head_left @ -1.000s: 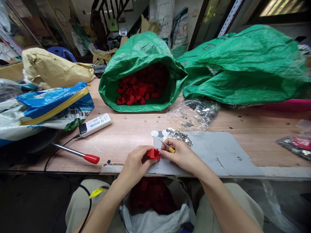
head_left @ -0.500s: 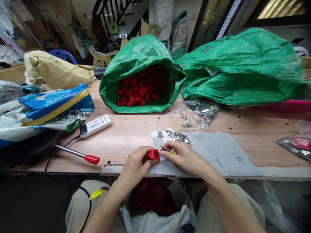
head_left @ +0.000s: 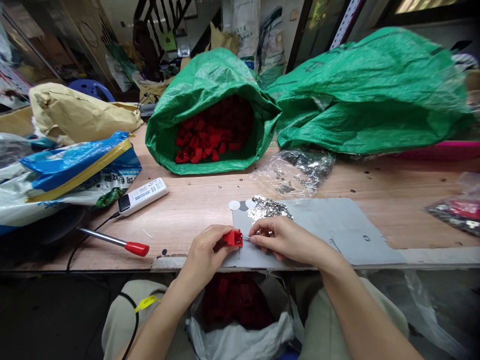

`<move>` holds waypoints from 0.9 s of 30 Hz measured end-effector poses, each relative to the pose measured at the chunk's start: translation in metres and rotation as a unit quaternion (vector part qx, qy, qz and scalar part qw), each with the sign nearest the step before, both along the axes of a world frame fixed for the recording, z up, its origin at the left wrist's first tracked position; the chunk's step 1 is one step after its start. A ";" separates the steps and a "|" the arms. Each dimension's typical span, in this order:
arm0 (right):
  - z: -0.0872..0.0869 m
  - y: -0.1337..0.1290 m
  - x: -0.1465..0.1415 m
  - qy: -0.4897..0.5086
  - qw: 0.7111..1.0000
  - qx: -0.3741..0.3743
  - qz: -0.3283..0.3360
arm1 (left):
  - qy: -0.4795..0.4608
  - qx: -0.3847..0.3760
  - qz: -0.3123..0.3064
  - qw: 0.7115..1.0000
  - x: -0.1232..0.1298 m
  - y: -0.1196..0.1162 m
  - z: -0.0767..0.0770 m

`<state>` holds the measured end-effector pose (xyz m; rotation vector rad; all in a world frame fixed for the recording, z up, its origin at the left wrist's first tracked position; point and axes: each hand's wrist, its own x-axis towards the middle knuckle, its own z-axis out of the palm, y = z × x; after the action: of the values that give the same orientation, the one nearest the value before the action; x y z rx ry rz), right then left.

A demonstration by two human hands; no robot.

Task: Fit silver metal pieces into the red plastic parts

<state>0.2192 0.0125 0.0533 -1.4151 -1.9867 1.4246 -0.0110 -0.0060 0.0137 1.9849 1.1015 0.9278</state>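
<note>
My left hand (head_left: 205,251) pinches a small red plastic part (head_left: 233,238) over the left edge of a grey mat (head_left: 318,235). A dark opening shows in the part's right end. My right hand (head_left: 287,239) is closed on a small screwdriver (head_left: 246,238); its thin metal shaft points left at the part. Whether the tip touches or enters the opening, I cannot tell. The fingers cover the tool's handle. Just behind my hands lies a heap of small shiny metal pieces (head_left: 269,209) on the mat.
Behind, a green sack (head_left: 213,75) lies open with many red parts (head_left: 204,140) inside. A clear bag (head_left: 296,172) of metal pieces lies before another green sack (head_left: 367,95). At left are a white device (head_left: 144,196) and a red-tipped lever (head_left: 137,248). An open bag (head_left: 240,342) sits between my knees.
My right hand has turned the screwdriver from a slant to nearly level, its shaft now directed at the red part's end. My left hand still holds the part.
</note>
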 end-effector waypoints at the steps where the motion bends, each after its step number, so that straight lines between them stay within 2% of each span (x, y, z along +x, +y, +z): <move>1: 0.000 0.000 -0.001 -0.003 1.000 0.001 -0.003 | 0.001 0.001 0.000 1.000 0.000 0.000 0.000; 10: -0.002 0.000 -0.006 -0.006 1.000 0.004 -0.012 | 0.007 -0.001 0.003 1.000 0.000 0.001 0.000; 15: -0.006 0.001 -0.010 -0.017 0.999 0.037 -0.014 | 0.017 0.017 0.001 1.000 0.002 0.002 0.002; 23: -0.007 0.001 -0.008 -0.003 0.999 0.033 -0.011 | 0.015 -0.013 0.008 1.000 0.001 0.001 0.004; 27: -0.006 0.000 -0.012 -0.019 0.998 0.062 -0.017 | 0.019 0.005 -0.001 1.000 0.001 0.001 0.003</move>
<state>0.2077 0.0121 0.0473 -1.4246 -2.0273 1.2469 -0.0096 -0.0050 0.0167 2.0188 1.1170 0.8982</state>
